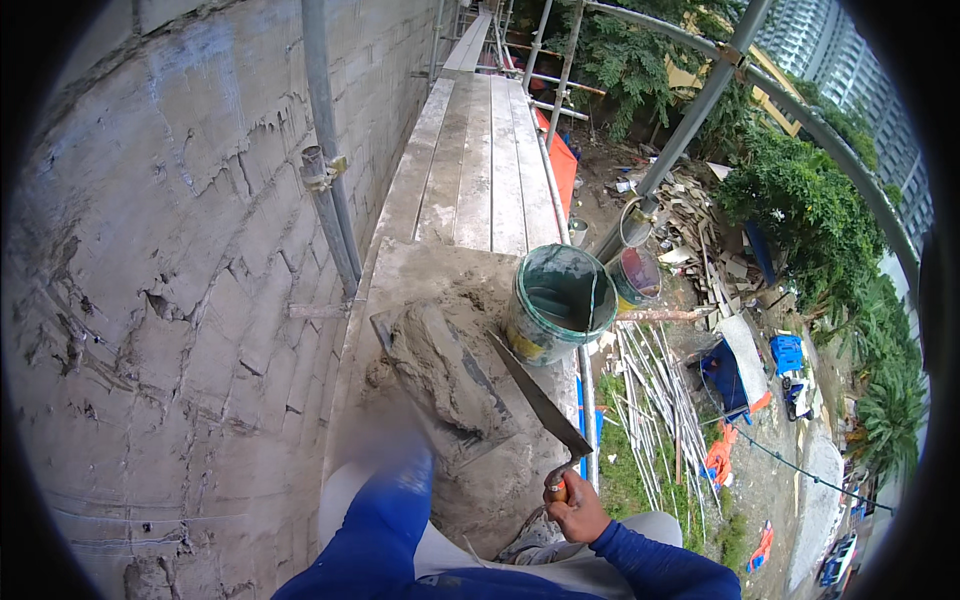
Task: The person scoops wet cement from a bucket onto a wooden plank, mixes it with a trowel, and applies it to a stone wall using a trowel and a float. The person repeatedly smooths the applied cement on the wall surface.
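Observation:
My right hand (578, 512) is wrapped around the wooden handle of a trowel (540, 397). The long blade points up and away, alongside a heap of wet grey mortar (437, 355). That mortar lies on a flat, mortar-smeared board (468, 455) on the scaffold planks. My left hand (385, 425) is smeared by motion at the near left edge of the heap; its fingers cannot be made out. Just beyond the blade stands a green bucket (562, 300), dirty around its rim, with dark liquid inside.
Along the left rises a rough block wall (200, 300), with a steel scaffold pole (335, 150) close to it. Planks (480, 170) stretch ahead. A guard rail (680, 130) runs at right, above a drop to ground with scrap wood, thin poles (665, 420) and trees. Another bucket (635, 275) sits beyond the green one.

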Available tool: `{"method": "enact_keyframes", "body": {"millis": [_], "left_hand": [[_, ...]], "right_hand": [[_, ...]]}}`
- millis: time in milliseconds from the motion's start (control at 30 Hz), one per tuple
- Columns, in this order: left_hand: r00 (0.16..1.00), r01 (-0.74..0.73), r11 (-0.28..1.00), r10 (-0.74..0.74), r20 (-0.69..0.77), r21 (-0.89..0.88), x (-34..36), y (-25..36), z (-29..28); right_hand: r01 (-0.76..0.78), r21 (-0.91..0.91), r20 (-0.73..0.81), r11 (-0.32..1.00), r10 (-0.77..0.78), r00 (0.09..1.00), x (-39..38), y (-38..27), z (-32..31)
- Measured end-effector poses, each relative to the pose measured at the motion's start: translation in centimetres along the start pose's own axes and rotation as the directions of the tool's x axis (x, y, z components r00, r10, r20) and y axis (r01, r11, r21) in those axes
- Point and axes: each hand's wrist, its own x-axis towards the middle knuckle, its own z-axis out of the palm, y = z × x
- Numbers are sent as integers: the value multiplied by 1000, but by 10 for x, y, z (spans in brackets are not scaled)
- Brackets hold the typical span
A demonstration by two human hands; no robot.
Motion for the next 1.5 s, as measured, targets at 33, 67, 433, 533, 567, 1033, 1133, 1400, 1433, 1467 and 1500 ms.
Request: {"method": "enact_keyframes", "body": {"millis": [33,67,433,533,567,1033,1133,1400,1433,1467,1500], "left_hand": [[1000,-8,1000,8,-20,4,-3,2,-7],[1000,-20,1000,20,-20,-6,-5,6,-7],[977,-183,974,165,-135,-134,-54,30,-11],[956,-237,955,197,-220,-176,-119,42,-11],[947,-244,947,187,-263,-206,-149,36,-10],[755,-630,644,376,-537,-435,-505,127,121],[670,-725,544,415,-616,-422,-577,132,125],[392,-918,253,450,-802,-307,-705,74,128],[367,-929,219,439,-820,-299,-716,61,131],[333,-942,178,426,-841,-283,-725,46,136],[306,-952,144,412,-859,-270,-737,30,138]], "right_hand": [[-24,-19,-19,1000,23,1000,10,10,-5],[-39,-59,-47,998,36,998,18,11,-13],[-417,-30,242,908,412,879,134,130,4],[-559,206,353,803,471,808,104,107,18],[-626,207,380,752,527,760,89,80,22],[-102,-473,499,875,361,788,111,-151,-108],[-9,-512,569,859,347,746,108,-244,-82],[255,-510,741,821,270,615,80,-351,-18],[291,-519,755,804,272,596,74,-356,-15],[331,-530,770,781,280,573,68,-359,-15],[471,-545,805,694,276,526,63,-362,-16]]}}
